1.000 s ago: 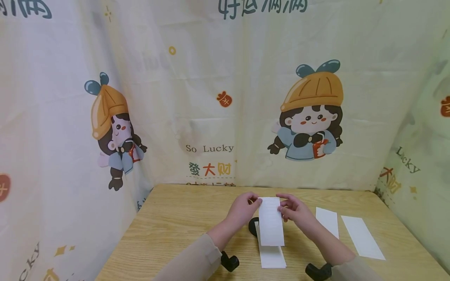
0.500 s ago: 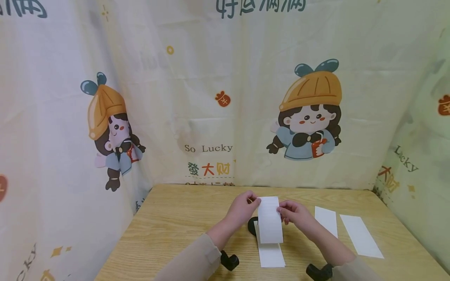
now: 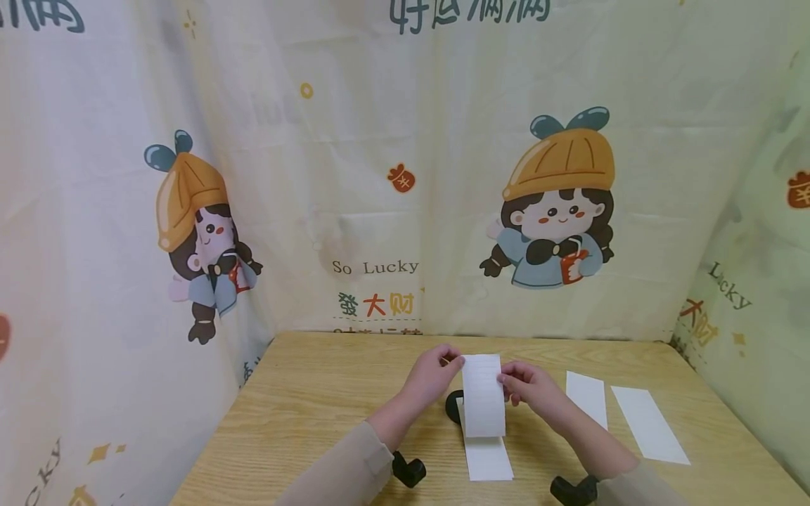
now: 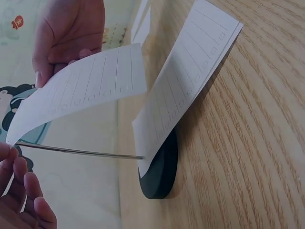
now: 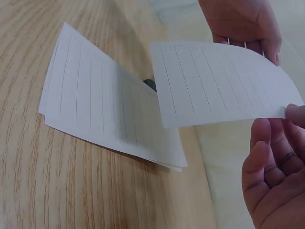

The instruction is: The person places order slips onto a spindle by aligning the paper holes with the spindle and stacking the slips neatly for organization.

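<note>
Both hands hold a lined white paper slip [image 3: 484, 400] above a spike paper holder. My left hand [image 3: 433, 376] pinches its top left corner; my right hand [image 3: 531, 386] pinches the right edge near the top. In the left wrist view the thin metal spike [image 4: 81, 151] rises from the black round base [image 4: 159, 179] to the slip's end near the left fingertips [image 4: 12, 151]. Whether the spike pierces this slip, I cannot tell. Lower on the spike sit several stacked lined slips [image 5: 105, 105], slanting down to the table.
Two more white slips, a nearer-in slip [image 3: 586, 397] and an outer slip [image 3: 652, 425], lie on the wooden table [image 3: 304, 422] at the right. A printed curtain [image 3: 367, 176] hangs behind the table and along its sides.
My right hand's raised fingers have come down onto the slip's edge. The slip's lower end has risen a little, and my left hand has shifted slightly left.
</note>
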Motion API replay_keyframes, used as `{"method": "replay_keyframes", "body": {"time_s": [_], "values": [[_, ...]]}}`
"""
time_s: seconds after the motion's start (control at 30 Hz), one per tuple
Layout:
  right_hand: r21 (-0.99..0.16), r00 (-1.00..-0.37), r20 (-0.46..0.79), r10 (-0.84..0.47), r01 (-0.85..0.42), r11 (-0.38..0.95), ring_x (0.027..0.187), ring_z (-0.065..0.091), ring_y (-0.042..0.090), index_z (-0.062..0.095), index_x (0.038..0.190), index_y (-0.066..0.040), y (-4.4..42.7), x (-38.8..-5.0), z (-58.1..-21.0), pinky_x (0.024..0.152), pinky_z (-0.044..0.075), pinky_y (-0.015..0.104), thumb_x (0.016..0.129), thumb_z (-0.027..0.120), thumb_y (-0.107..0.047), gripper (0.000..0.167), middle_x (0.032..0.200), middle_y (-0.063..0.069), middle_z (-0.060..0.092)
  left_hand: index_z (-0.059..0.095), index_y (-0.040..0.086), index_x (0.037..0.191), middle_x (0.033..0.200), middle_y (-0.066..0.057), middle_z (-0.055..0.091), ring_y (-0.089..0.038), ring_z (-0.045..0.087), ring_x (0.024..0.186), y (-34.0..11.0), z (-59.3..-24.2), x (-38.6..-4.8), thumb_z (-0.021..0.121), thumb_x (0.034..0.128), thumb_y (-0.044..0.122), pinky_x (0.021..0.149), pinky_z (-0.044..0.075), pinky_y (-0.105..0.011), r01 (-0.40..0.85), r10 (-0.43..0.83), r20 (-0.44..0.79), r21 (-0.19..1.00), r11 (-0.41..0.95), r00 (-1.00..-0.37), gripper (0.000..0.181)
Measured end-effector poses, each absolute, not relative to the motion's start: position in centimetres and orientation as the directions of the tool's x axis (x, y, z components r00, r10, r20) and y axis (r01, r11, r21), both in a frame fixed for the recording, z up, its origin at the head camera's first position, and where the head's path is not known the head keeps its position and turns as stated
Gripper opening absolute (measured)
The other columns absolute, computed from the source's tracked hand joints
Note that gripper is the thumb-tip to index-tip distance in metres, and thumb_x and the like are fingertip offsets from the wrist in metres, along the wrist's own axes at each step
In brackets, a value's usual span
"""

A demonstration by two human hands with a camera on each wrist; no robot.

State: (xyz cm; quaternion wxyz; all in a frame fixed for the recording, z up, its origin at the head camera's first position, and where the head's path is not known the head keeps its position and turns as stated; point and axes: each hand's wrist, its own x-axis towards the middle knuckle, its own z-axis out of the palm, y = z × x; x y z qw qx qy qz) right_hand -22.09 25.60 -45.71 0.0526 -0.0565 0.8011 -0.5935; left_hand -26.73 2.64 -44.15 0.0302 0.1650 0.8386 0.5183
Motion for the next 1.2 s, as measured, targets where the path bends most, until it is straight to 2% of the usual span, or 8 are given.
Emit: {"method": "replay_keyframes", "body": {"time_s": [0.27,0.43,0.6,0.9,1.2], "values": [[-0.946,-0.982,-0.028,-0.186,-0.034,0.321,0.074,0.057,0.024,0.060,0.109,0.002,25.7,-21.7,-46.4,0.067,0.051,0.033,0.099,0.062,-0.025,0.028,0.084,0.008,0.062,0.068,0.022,0.096,0.090,0.009,0.062,-0.012,0.055,0.082,2.5,-44.2,-26.5,0.065,0.0966,0.034,0.070,0.047,-0.031,0.261,0.310,0.133,0.869,0.421,-0.941,0.012],[-0.940,-0.981,-0.027,-0.191,-0.040,0.338,0.077,0.058,0.027,0.062,0.101,0.000,25.6,-21.7,-46.6,0.064,0.050,0.032,0.098,0.063,-0.027,0.027,0.082,0.008,0.062,0.068,0.023,0.095,0.088,0.010,0.061,-0.012,0.054,0.081,2.4,-44.1,-26.4,0.066,0.0960,0.034,0.067,0.047,-0.031,0.277,0.310,0.146,0.856,0.437,-0.939,0.011],[-0.942,-0.978,-0.024,-0.205,-0.046,0.333,0.077,0.058,0.025,0.063,0.097,0.000,25.6,-21.7,-46.8,0.064,0.050,0.030,0.098,0.063,-0.026,0.027,0.082,0.008,0.062,0.068,0.025,0.096,0.088,0.012,0.061,-0.011,0.054,0.081,2.4,-44.1,-26.5,0.066,0.0960,0.034,0.068,0.047,-0.030,0.286,0.313,0.151,0.846,0.449,-0.938,0.010],[-0.942,-0.976,-0.023,-0.217,-0.051,0.331,0.078,0.058,0.023,0.063,0.097,0.001,25.4,-21.7,-47.0,0.064,0.050,0.030,0.099,0.061,-0.024,0.025,0.083,0.009,0.062,0.068,0.026,0.094,0.088,0.012,0.060,-0.012,0.053,0.081,2.3,-44.1,-26.4,0.066,0.0960,0.034,0.067,0.046,-0.030,0.284,0.320,0.146,0.849,0.445,-0.936,0.008],[-0.926,-0.979,-0.073,-0.193,-0.006,0.378,0.070,0.054,0.021,0.063,0.096,-0.002,25.3,-21.6,-47.0,0.066,0.048,0.034,0.098,0.063,-0.025,0.023,0.079,0.008,0.063,0.066,0.025,0.089,0.085,0.011,0.059,-0.011,0.053,0.077,2.0,-44.8,-26.4,0.066,0.0961,0.032,0.064,0.046,-0.029,0.311,0.331,0.159,0.821,0.479,-0.930,0.010]]}}
